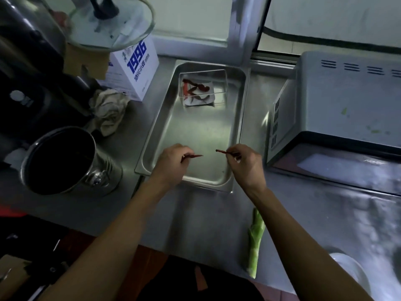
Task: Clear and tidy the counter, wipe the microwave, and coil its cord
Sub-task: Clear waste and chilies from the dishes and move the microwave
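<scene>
Both hands are over the near end of the steel tray (235,135) on the counter (206,224). Left hand (171,161) pinches a dried red chili (194,156), tip pointing right. Right hand (245,164) pinches a second dried chili (223,151), tip pointing left; the tips are near, not touching. Clear container (202,86) with more red chilies sits at the tray's far end. Microwave (338,109) stands right of the tray. Crumpled cloth (110,111) lies left of the tray; green stalk (256,242) lies near the counter's front edge.
</scene>
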Available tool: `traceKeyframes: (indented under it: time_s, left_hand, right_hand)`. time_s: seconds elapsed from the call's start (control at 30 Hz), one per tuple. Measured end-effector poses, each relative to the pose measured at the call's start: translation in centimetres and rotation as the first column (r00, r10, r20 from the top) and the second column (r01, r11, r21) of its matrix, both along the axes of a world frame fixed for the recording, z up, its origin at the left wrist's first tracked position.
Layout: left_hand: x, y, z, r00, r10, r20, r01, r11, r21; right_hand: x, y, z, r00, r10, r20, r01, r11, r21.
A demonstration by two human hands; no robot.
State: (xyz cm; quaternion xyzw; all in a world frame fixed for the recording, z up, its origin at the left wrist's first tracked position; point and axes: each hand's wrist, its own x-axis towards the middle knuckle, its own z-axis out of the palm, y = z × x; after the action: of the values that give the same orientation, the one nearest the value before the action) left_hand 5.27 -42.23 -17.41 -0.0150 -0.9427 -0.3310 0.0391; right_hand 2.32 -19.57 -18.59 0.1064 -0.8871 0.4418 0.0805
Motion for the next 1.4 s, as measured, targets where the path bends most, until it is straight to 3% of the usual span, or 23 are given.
traceKeyframes:
  time_s: [0.27, 0.53, 0.9, 1.03, 1.4]
  left_hand:
    - [-7.8, -1.3, 0.0, 1.0, -0.031, -0.002, 0.031, 0.999, 0.015]
    - [-16.7, -2.3, 1.3, 1.0, 0.014, 0.026, -0.015, 0.999, 0.035]
    - [-28.1, -3.3, -1.6, 0.996, -0.026, 0.083, 0.027, 1.0, -0.008]
    - [-30.5, -3.5, -4.1, 0.989, -0.041, 0.142, 0.049, 0.997, -0.054]
    - [-31.5, -4.0, -6.7, 0.988, -0.103, 0.115, 0.117, 0.985, -0.126]
  right_hand:
    - [-5.5, -1.6, 1.1, 0.999, -0.054, -0.006, 0.054, 0.995, 0.09]
    - [-11.7, -3.5, 3.1, 0.994, -0.103, 0.024, 0.103, 0.994, 0.027]
    - [-19.8, -5.6, -0.1, 0.991, -0.075, 0.11, 0.072, 0.997, 0.026]
    - [-22.2, -6.4, -2.1, 0.99, -0.087, 0.114, 0.082, 0.995, 0.049]
    - [-24.0, -6.6, -3.4, 0.983, -0.122, 0.137, 0.124, 0.992, -0.008]
